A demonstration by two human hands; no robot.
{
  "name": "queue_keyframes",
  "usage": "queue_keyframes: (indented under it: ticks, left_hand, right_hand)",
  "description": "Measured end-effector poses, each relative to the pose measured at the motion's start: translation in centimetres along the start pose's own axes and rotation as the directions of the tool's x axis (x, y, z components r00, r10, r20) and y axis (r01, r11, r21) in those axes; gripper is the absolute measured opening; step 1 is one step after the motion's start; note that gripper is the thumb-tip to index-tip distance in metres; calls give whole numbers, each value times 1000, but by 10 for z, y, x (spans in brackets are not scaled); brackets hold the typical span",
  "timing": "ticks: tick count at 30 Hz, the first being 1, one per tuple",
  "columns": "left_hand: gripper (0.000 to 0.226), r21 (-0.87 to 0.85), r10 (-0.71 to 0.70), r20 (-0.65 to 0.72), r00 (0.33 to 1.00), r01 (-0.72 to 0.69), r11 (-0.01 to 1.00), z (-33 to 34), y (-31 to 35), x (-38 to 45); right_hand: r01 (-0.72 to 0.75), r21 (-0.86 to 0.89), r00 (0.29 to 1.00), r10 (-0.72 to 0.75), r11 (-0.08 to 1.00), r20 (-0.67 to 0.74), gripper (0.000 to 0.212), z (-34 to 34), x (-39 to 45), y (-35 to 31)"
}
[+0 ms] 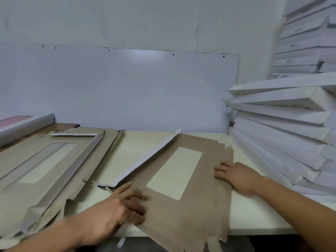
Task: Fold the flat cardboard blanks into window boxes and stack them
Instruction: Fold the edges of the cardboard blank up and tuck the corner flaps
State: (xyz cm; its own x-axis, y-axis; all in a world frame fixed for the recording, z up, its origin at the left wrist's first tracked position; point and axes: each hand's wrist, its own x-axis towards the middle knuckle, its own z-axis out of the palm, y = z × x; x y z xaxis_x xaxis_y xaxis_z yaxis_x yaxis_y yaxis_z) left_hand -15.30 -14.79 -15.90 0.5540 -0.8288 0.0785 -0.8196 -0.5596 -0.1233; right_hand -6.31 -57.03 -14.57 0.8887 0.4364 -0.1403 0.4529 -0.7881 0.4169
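Note:
A brown cardboard blank [198, 202] with a rectangular window lies flat on the cream table [254, 215], its near end hanging over the front edge. Its long left flap [145, 159] is raised, white side showing. My left hand [120, 206] rests on the blank's near-left part, fingers laid across the card by the flap's base. My right hand [238, 177] lies flat with straight fingers on the blank's right edge. A stack of folded white boxes [283, 128] rises at the right.
A pile of flat brown blanks [45, 170] lies at the left, one with a folded-up side. A white roll [27, 126] lies at the far left. A white panel [127, 88] covers the wall behind. More white boxes [305, 42] are stacked at the upper right.

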Motion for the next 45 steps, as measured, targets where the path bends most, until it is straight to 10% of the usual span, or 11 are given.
queue_keyframes:
  ticks: [5,10,15,20,27,37,45]
  left_hand:
    - [46,59,-61,-104,993,67,996,-16,-37,-11]
    - [73,145,-479,-111,871,491,859,-44,-58,-8]
    - [54,11,-333,-447,830,377,926,-49,1,16]
    - [63,-105,-298,-17,954,295,950,-1,61,38]
    - [75,-105,-416,212,884,444,890,37,34,43]
    - [39,-196,-445,-39,895,430,881,27,-29,1]
    - [14,-158,-480,-161,862,458,875,19,-37,24]
  right_hand:
    - [62,11,995,-61,998,-75,23,-3,-2,-15]
    - [166,319,986,-153,933,-66,26,-31,-6,-53]
    - [208,576,975,-214,791,-58,24,-43,6,-109]
    - [166,782,985,-74,600,-153,8,-47,26,-146]
    - [105,568,993,-58,816,-101,53,-14,16,-144]
    - [-161,491,982,88,856,167,81,41,-45,-46]
    - [9,529,941,171,849,-291,44,13,-31,-74]
